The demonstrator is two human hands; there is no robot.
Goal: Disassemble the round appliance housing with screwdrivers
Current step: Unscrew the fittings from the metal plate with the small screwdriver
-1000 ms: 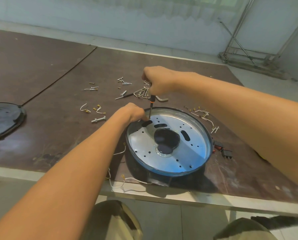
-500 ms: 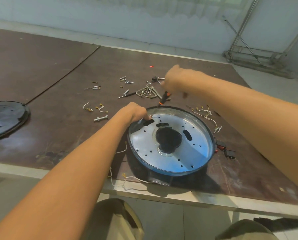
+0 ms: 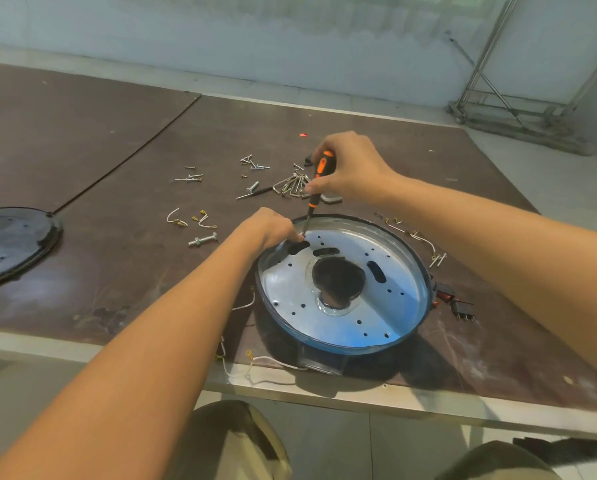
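the round housing (image 3: 342,289) sits near the surface (image 3: 117,271) edge, stiff metal, probably light; left hand (image 3: 272,226) pinches its rim, right hand (image 3: 352,168) fingers closed around the screwdriver (image 3: 316,188).

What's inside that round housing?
Inside the round housing sits a shiny metal plate with slots and small holes. Its big centre opening shows only darkness; anything beneath the plate is covered.
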